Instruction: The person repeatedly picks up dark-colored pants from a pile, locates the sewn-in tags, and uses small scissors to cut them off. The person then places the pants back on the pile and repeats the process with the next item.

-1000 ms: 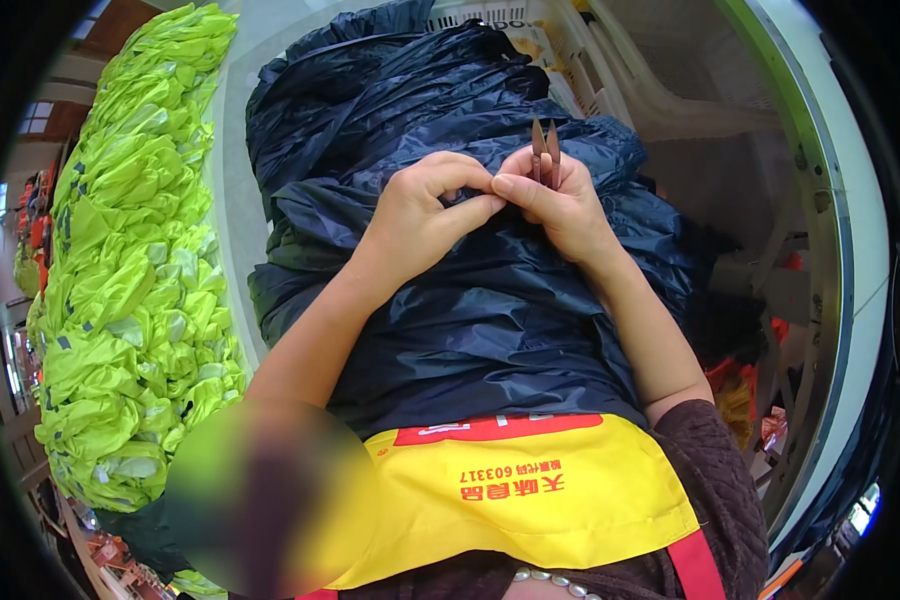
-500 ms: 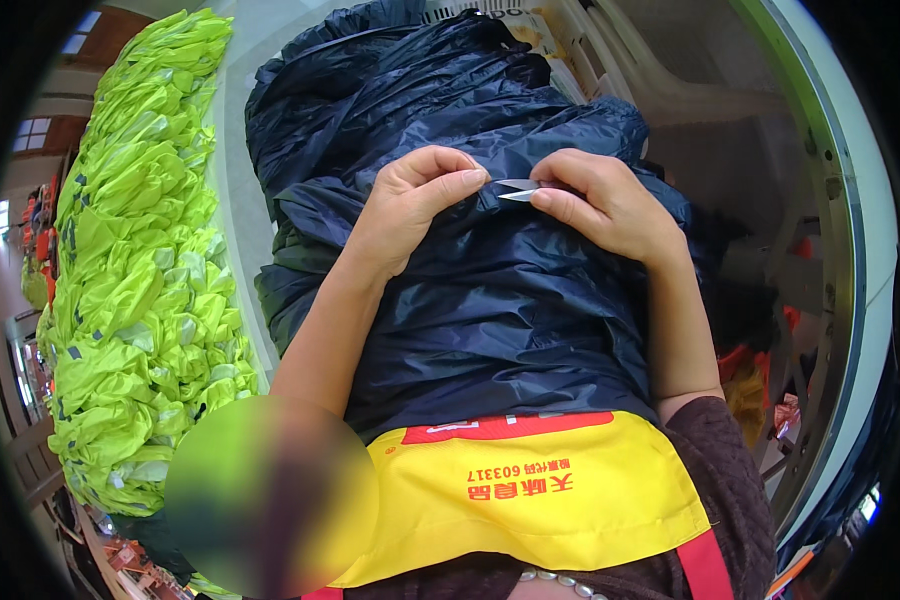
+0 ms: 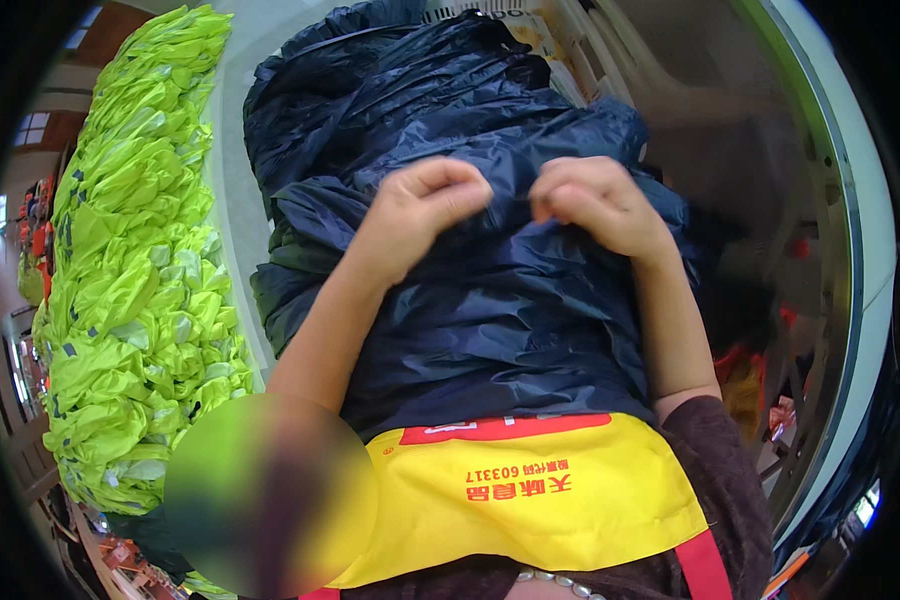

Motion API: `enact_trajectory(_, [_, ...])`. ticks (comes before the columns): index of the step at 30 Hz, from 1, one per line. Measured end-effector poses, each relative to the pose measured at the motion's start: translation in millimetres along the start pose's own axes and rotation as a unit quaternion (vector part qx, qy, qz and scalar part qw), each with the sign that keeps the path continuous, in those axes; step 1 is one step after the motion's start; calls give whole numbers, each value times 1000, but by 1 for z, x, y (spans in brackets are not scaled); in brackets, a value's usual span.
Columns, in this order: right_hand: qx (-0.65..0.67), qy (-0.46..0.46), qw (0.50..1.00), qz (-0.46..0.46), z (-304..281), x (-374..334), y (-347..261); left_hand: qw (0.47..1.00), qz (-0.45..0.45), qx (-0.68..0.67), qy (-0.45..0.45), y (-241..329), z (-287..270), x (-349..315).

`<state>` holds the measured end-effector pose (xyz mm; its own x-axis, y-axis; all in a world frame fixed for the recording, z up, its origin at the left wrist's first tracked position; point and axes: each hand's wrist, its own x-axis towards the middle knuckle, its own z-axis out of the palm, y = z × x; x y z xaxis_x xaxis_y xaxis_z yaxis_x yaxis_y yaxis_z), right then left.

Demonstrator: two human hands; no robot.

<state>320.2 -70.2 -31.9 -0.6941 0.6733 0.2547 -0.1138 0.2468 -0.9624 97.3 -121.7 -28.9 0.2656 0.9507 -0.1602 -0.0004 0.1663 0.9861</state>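
Observation:
Dark navy, shiny fabric [image 3: 470,310] lies heaped and wrinkled under both my hands. Thumb and fingertips meet in a pinch on my left hand [image 3: 425,210], just above the fabric; whatever is between them is too small to make out. A short gap to the right, my right hand [image 3: 600,205] is curled closed and blurred by motion. Thread snips showed in it half a second earlier; their blades are now hidden by the fingers or lost in the blur.
A long pile of bright yellow-green garments [image 3: 150,270] lies to the left, beyond a pale strip of table [image 3: 232,200]. A light plastic crate [image 3: 580,50] stands at the far right of the dark fabric. A yellow apron [image 3: 540,490] covers my front.
The snips' blades, which pointed left toward my left fingertips, no longer show. My right fingers have curled in, and my left hand has shifted slightly downward.

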Motion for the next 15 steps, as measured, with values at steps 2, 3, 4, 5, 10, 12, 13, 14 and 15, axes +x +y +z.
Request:
enact_trajectory(2, [113, 41, 988, 99, -18, 3, -16, 985, 87, 117, -91, 4, 9, -11])
enact_trajectory(3, [70, 62, 994, 56, -22, 12, -20, 960, 159, 170, -158, 2, 14, -15])
enact_trajectory(4, [-58, 71, 995, 42, -26, 22, -21, 959, 126, 163, -192, 6, 19, -23])
enact_trajectory(5, [-185, 78, 979, 26, -30, 36, -20, 957, 93, 157, -225, 10, 23, -30])
enact_trajectory(10, [-539, 0, 832, 133, -41, 118, 48, 942, 47, 135, -304, 18, 24, -36])
enact_trajectory(12, [-606, -83, 785, 98, -64, 132, 126, 934, 44, 125, -332, 21, 27, -34])
enact_trajectory(13, [-608, -91, 775, 147, -62, 132, 147, 934, 50, 107, -336, 21, 26, -36])
enact_trajectory(14, [-600, -90, 764, 218, -56, 131, 155, 932, 62, 112, -340, 22, 25, -38])
enact_trajectory(15, [-552, -155, 758, 312, -56, 133, 160, 928, 75, 117, -346, 22, 24, -39])
